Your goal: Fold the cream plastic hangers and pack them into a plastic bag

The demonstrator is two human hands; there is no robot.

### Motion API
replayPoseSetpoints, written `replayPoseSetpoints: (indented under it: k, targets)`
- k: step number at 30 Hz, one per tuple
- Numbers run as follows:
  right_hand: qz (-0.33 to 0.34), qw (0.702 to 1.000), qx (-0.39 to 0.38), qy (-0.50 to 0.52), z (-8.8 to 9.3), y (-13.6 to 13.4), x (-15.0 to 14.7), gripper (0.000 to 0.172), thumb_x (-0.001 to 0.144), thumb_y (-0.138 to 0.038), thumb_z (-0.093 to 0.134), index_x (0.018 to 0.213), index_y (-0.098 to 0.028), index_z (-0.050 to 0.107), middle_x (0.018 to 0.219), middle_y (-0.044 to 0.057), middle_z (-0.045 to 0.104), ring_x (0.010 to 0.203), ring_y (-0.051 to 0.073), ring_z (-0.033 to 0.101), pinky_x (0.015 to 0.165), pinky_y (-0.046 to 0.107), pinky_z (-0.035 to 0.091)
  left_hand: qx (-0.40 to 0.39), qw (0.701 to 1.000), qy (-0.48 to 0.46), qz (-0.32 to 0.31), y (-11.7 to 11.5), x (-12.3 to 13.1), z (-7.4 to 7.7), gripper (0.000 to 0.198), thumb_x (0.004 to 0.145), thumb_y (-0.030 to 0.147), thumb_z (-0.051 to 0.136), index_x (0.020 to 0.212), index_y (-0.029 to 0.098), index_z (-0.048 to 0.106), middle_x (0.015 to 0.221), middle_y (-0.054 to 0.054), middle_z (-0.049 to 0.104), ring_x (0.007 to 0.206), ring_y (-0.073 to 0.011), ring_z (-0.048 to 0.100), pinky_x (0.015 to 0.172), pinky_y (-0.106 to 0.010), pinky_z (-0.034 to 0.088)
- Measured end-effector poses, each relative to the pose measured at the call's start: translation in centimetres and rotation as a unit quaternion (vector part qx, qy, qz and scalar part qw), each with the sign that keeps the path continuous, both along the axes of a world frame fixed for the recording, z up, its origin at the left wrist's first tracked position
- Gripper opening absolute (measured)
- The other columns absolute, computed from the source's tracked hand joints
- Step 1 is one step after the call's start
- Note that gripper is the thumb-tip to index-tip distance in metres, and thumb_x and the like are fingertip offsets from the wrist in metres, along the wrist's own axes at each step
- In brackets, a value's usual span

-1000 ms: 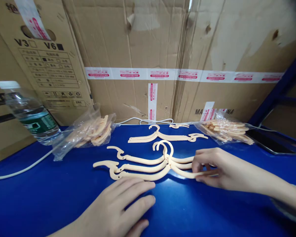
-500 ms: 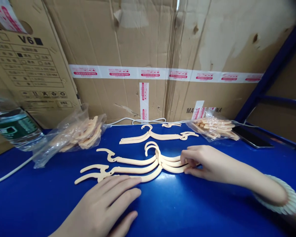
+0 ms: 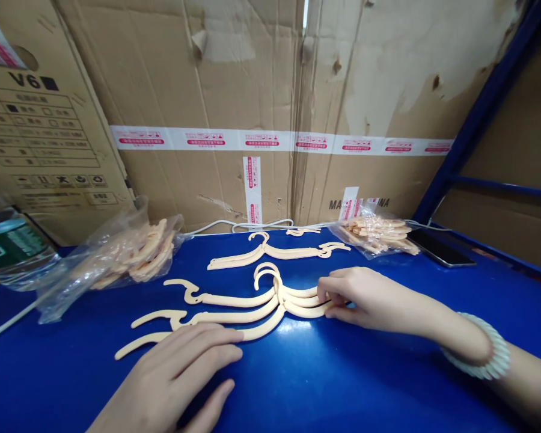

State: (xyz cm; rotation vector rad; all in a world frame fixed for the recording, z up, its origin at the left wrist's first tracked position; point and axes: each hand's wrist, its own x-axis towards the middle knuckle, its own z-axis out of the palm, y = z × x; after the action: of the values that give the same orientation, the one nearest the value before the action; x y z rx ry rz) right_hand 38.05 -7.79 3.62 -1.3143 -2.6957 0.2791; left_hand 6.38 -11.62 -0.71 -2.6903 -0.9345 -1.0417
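Note:
Several cream plastic folding hangers [image 3: 277,296] lie bunched together on the blue table, their hooks overlapping and pointing away from me. Their jointed left end pieces fan out to the side. My left hand [image 3: 180,367] rests with fingers stretched out over the left arm of the nearest hanger, covering part of it. At the other side, my right hand [image 3: 365,300] has its fingers closed around the right arms of the bunch, whose ends are hidden by the hand. Behind the bunch lies another cream hanger [image 3: 241,260], with a small cream piece [image 3: 303,231] farther back.
Clear bags of cream hanger parts lie at the left [image 3: 151,252] and the right [image 3: 379,233]. A phone [image 3: 439,248] is beside the right bag. A water bottle [image 3: 13,246] stands far left. Large cardboard boxes [image 3: 198,180] and a white cable [image 3: 216,225] line the back.
The view has shifted a little to the right. The nearest hanger's left end piece has swung toward me, away from the one behind it. Both hands keep their places on the hangers.

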Motion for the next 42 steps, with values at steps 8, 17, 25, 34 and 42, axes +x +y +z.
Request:
replayPoseSetpoints:
  k: [8,17,25,34,42]
  targets:
    - [0.004,1.000,0.006,0.005,-0.1,0.0,0.1,0.010,0.082,-0.010,0.060,0.086,-0.019,0.058,0.080,0.001,0.063,0.069,0.015,0.055,0.060,0.023,0.034,-0.004,1.000,0.025,0.000,0.3,-0.3,0.0,0.022,0.085,0.022,0.059,0.105,0.026,0.064,0.107,-0.002,0.073,0.100,-0.0176,0.069,0.088,-0.023,0.054]
    - [-0.004,1.000,0.005,0.009,0.1,0.1,-0.1,0.011,0.080,-0.010,0.062,0.085,-0.018,0.057,0.079,0.001,0.062,0.066,0.014,0.053,0.059,0.023,0.033,-0.015,0.998,0.068,0.004,0.3,-0.2,0.1,0.023,0.085,0.021,0.057,0.105,0.026,0.065,0.111,-0.004,0.072,0.105,-0.0199,0.067,0.092,-0.025,0.054]
    - [-0.015,0.999,0.021,0.028,-0.9,0.7,-0.1,0.006,0.085,-0.016,0.061,0.083,-0.019,0.056,0.079,0.001,0.064,0.068,0.015,0.056,0.059,0.024,0.033,-0.026,0.997,0.071,0.027,0.2,-0.2,-0.1,0.022,0.087,0.026,0.055,0.106,0.026,0.066,0.121,-0.005,0.068,0.112,-0.0229,0.064,0.097,-0.030,0.052]
    - [-0.048,0.995,0.063,0.058,-1.9,1.3,-0.7,0.006,0.086,-0.015,0.057,0.081,-0.019,0.054,0.077,0.002,0.062,0.068,0.016,0.056,0.060,0.025,0.036,-0.006,0.990,0.133,0.038,0.4,-0.8,0.5,0.036,0.087,0.039,0.061,0.119,0.025,0.063,0.132,-0.007,0.063,0.117,-0.0263,0.063,0.098,-0.036,0.053]
    - [-0.054,0.993,0.090,0.060,-2.5,1.6,-0.7,0.003,0.084,-0.016,0.056,0.083,-0.019,0.055,0.082,0.005,0.064,0.072,0.019,0.058,0.063,0.027,0.040,-0.026,0.986,0.161,0.038,0.4,-1.0,1.2,0.042,0.089,0.040,0.060,0.128,0.026,0.060,0.139,-0.007,0.058,0.122,-0.0287,0.059,0.097,-0.041,0.053]
